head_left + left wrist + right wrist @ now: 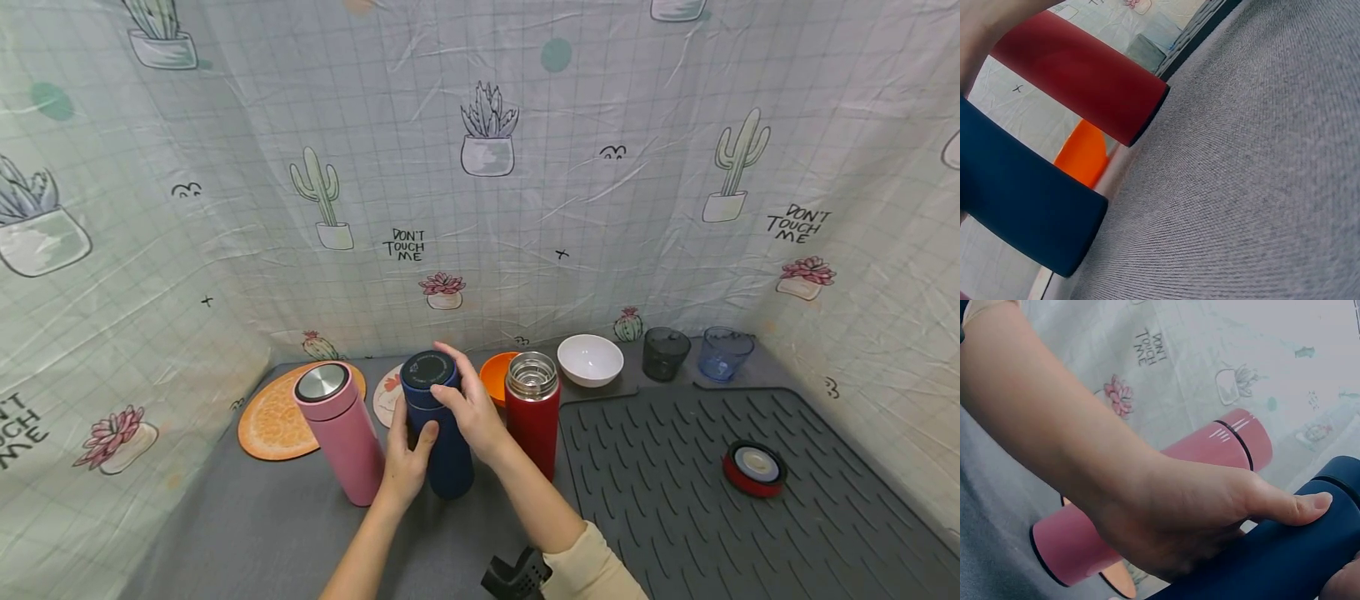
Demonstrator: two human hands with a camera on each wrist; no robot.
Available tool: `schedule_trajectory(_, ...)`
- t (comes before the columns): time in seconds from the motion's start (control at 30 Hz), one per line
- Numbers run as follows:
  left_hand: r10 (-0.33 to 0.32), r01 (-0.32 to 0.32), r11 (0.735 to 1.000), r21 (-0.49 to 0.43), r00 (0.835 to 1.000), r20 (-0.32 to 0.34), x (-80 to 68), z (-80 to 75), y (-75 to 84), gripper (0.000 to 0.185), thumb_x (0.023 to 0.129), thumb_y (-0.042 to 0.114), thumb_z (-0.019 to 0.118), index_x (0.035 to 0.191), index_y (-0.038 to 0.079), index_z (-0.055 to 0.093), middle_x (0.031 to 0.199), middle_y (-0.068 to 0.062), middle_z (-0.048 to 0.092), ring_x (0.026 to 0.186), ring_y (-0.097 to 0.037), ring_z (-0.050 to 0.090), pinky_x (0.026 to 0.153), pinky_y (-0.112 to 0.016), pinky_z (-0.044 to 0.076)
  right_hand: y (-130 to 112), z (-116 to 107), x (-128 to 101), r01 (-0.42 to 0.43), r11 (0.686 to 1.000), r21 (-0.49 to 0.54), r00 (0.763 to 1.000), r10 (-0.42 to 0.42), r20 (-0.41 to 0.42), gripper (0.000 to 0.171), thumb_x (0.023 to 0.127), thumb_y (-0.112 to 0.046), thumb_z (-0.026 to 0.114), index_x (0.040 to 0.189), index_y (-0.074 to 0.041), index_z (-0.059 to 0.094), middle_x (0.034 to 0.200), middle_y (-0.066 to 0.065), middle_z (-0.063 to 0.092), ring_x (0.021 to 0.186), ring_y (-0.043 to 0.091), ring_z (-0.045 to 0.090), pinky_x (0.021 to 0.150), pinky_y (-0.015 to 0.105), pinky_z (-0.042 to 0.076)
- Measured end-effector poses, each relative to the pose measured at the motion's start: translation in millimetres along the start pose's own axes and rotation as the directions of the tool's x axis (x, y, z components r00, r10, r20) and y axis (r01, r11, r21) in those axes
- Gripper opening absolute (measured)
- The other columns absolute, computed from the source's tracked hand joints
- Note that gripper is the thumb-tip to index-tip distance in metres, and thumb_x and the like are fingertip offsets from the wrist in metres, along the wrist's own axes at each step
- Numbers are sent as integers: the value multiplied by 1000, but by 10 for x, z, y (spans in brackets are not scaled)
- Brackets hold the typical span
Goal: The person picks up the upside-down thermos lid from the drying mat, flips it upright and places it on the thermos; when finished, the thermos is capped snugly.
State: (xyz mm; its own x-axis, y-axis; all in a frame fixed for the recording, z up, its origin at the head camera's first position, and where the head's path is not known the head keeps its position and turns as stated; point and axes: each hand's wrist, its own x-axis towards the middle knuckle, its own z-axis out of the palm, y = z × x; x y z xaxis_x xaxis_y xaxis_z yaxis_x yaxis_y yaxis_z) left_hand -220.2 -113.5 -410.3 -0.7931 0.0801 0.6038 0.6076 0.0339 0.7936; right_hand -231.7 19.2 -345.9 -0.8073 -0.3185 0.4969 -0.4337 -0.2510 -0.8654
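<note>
A dark blue flask [438, 425] stands upright on the grey tabletop [262, 525], between a pink flask [339, 433] and an uncapped red flask [533, 410]. My left hand [406, 463] grips the blue flask's body low down, thumb across its front. My right hand [468, 408] wraps round the blue flask's cap at the top. In the left wrist view the blue flask [1022, 212] and red flask [1079, 78] fill the left side. The right wrist view shows my left hand [1166, 519] on the blue flask [1285, 556], with the pink flask [1147, 494] behind it.
An orange-slice mat [273, 421] lies behind the pink flask. An orange bowl [497, 375], a white bowl [590, 360], a dark cup [665, 352] and a blue cup [724, 352] line the back. A red lid [753, 467] lies on the ridged grey mat [750, 533].
</note>
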Motion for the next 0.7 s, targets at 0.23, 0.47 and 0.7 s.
schedule_trajectory(0.23,-11,11,1000,6,1000,1,2,1,10,53,94,12,50,142,9,26,127,-9,47,109,-15,52,86,-27,46,12,-2,12,-11,999,-51,998,8,-55,62,84,-20,65,132,-6,28,122,15,43,108,25,43,93,42,39)
schedule_trajectory(0.47,-24,24,1000,15,1000,-12,-10,-7,13,51,95,15,50,140,8,28,122,-13,50,105,-15,54,84,-29,48,-23,-16,6,-32,999,21,999,32,-9,53,88,-17,50,136,-4,31,125,18,44,110,28,44,96,41,38)
schedule_trajectory(0.7,-8,8,1000,-12,1000,3,4,-2,32,53,95,15,50,142,10,26,125,-10,48,108,-16,53,86,-29,47,-2,-26,8,-24,999,-24,1000,24,-19,57,87,-19,56,136,-8,28,128,15,40,111,29,43,94,42,40)
